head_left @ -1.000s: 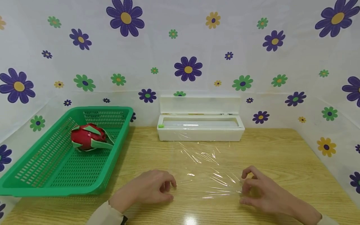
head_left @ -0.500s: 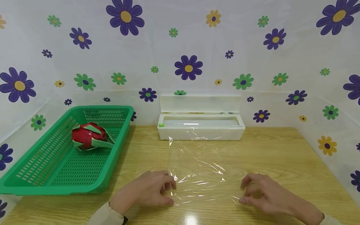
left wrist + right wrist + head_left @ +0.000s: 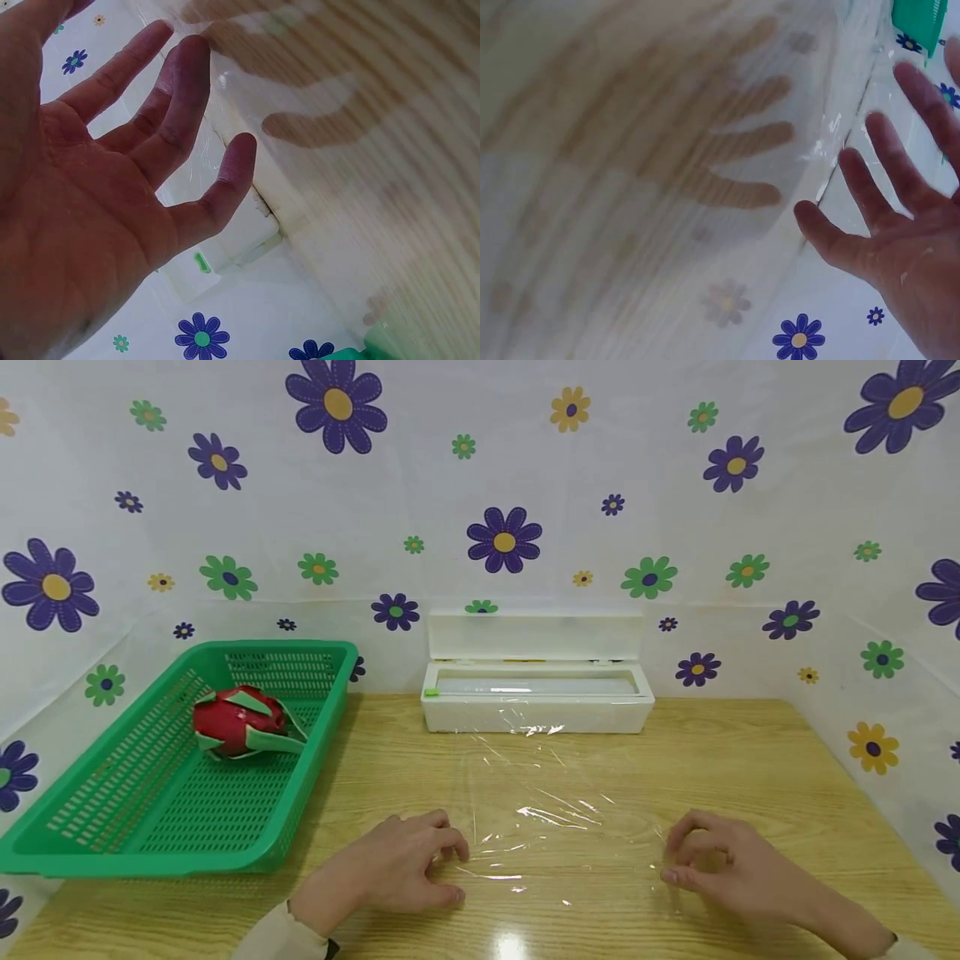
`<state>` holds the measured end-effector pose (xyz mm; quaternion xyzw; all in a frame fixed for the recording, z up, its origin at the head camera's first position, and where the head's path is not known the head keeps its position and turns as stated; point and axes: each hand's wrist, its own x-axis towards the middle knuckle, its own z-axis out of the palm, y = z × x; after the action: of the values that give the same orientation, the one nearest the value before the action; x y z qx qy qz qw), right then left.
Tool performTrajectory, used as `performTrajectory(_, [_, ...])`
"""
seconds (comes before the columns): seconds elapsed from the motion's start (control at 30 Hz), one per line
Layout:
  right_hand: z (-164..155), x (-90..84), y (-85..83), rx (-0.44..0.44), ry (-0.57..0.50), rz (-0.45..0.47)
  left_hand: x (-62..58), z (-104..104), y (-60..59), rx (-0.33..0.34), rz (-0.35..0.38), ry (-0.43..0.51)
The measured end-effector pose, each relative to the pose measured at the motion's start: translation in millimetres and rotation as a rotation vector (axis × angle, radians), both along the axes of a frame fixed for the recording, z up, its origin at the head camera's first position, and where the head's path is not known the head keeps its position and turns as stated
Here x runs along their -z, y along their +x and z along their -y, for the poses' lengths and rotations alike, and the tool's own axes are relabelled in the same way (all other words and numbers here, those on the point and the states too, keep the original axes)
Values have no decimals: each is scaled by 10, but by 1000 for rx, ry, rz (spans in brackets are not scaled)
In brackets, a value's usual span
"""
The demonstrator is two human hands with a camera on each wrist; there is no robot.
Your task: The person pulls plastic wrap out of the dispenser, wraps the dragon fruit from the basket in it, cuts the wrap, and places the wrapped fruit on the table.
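You have a wrinkled sheet of clear plastic film (image 3: pixel 558 817) between your hands over the near half of the yellowish wood-grain desk (image 3: pixel 720 760), its far end reaching the long, white, open-lidded box (image 3: pixel 540 718) at the far edge. Your left hand (image 3: pixel 397 864) is loosely curved, thumb apart from fingertips; your right hand (image 3: pixel 738 864) has thumb and forefinger closer together. Whether either pinches film, I cannot tell. Uneven pulling could crease the film and stick it to itself; a weak hold could let one side slip loose.

Tabletop booth: flowered sheeting (image 3: pixel 555 468) around wooden table (image 3: pixel 750 768)
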<state>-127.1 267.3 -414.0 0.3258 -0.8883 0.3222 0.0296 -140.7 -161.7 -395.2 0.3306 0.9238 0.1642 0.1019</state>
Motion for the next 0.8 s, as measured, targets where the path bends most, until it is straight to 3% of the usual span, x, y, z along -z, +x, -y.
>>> performTrajectory(0.13, [66, -24, -109, 92, 97, -148, -13, -3, -2, -9, 12, 0])
performTrajectory(0.3, [114, -6, -220, 85, 354, -66, -26, -7, -15, -10, 22, 19])
performTrajectory(0.4, [120, 21, -244, 76, 446, -46, -17, 24, -19, -3, 20, 36])
performTrajectory(0.6, [121, 46, -240, 75, 466, -81, -68, 153, -16, -21, 61, 52])
performTrajectory(0.8, [120, 50, -236, 60, 455, -103, -333, 270, 6, -49, 75, 29])
